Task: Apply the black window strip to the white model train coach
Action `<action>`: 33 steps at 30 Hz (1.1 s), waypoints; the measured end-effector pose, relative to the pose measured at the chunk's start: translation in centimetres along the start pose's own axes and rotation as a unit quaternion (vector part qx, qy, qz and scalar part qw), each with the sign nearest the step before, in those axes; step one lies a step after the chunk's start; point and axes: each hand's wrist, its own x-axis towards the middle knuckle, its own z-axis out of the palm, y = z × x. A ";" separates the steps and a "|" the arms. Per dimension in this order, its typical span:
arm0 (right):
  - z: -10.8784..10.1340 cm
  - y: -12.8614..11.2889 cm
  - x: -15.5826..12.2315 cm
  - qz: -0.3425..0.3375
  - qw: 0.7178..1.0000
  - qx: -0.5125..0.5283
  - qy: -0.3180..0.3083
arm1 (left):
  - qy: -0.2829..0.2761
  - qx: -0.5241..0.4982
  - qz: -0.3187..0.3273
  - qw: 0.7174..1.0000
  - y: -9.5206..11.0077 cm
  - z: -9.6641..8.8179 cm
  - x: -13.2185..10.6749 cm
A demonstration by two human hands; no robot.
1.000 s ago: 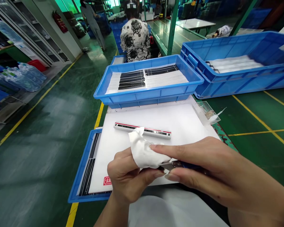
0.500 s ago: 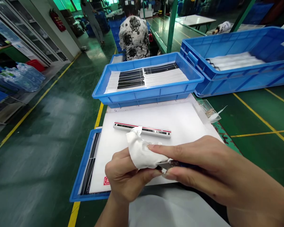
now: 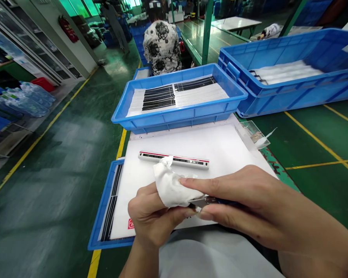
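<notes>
Over the white board [image 3: 226,144], my hands were together.
My left hand [image 3: 150,216] clutched a white cloth [image 3: 167,187], my right hand [image 3: 246,200] a metal-tipped tool [image 3: 199,201]; just beyond, nearer my left, the red-striped bar [image 3: 188,161] lay crosswise, before a blue tray [image 3: 179,119].

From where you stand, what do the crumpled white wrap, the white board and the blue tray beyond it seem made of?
The crumpled white wrap looks like cloth or soft paper, matte, with creased folds. The white board may be plastic, smooth and satiny, its surface showing no grain. The blue tray is probably moulded plastic, slightly glossy, judging by its ribbed wall.
</notes>
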 end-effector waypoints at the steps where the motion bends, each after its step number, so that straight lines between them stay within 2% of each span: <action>1: 0.0 0.0 0.0 0.001 1.000 0.001 0.000 | 0.001 -0.005 -0.001 1.000 0.0 0.0 0.0; 8: 0.0 0.0 0.2 -0.004 1.000 -0.003 0.000 | 0.005 0.004 -0.006 1.000 0.0 0.1 0.0; 23: 0.2 -0.1 0.4 -0.003 1.000 -0.002 0.000 | 0.006 0.057 0.033 0.998 0.3 -0.3 0.2; 26: 0.3 -0.2 0.5 0.003 1.000 0.002 0.015 | -0.002 0.050 0.039 0.998 0.2 -0.2 0.5; 28: 0.3 -0.1 0.5 0.025 0.999 0.018 0.020 | 0.003 0.010 0.006 1.000 0.2 -0.1 0.6; 30: 0.3 0.1 0.6 0.055 0.997 0.054 0.021 | 0.008 -0.098 -0.079 0.992 0.3 0.2 0.8; 33: 0.4 0.5 0.8 0.082 0.986 0.144 0.028 | -0.004 -0.266 -0.205 0.942 0.6 0.5 1.2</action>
